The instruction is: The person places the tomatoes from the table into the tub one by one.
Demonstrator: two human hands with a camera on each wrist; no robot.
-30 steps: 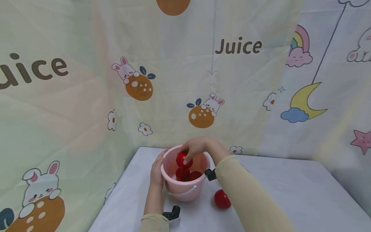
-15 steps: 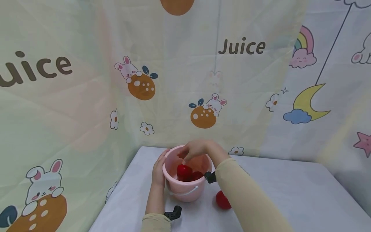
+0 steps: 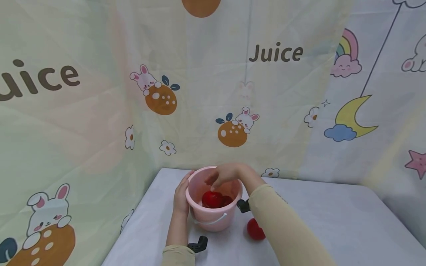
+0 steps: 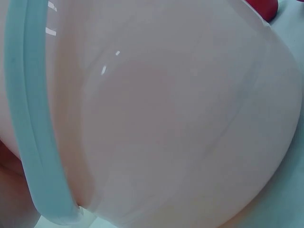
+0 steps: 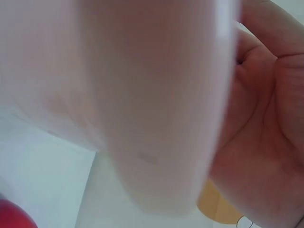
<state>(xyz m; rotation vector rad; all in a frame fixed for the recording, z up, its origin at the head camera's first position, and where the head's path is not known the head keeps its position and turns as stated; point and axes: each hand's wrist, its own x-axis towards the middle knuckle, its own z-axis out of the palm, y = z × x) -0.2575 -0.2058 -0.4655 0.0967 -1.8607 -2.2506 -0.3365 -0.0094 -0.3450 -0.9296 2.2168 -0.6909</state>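
Observation:
A pink bucket point(image 3: 216, 216) with a pale blue handle point(image 4: 31, 104) stands on the table. Glossy, round, apple-like red fruit point(image 3: 212, 199) lies inside it, with another darker red one point(image 3: 227, 201) beside it. My left hand point(image 3: 181, 197) rests along the bucket's left wall, its fingers reaching up to the rim. Over the bucket's mouth, my right hand point(image 3: 227, 174) hovers with loosely bent fingers pointing down and nothing held. In the right wrist view the bucket's blurred rim point(image 5: 156, 104) partly covers that hand's palm point(image 5: 266, 114).
One more red fruit point(image 3: 255, 229) sits on the white-covered table point(image 3: 332, 221) right of the bucket, partly behind the right sleeve point(image 3: 283, 218). A printed cloth backdrop point(image 3: 283, 111) rises at the table's back edge and both sides.
My right hand has let go of a red fruit, which has dropped onto the others in the bucket and settled lower. The left hand has stayed on the bucket.

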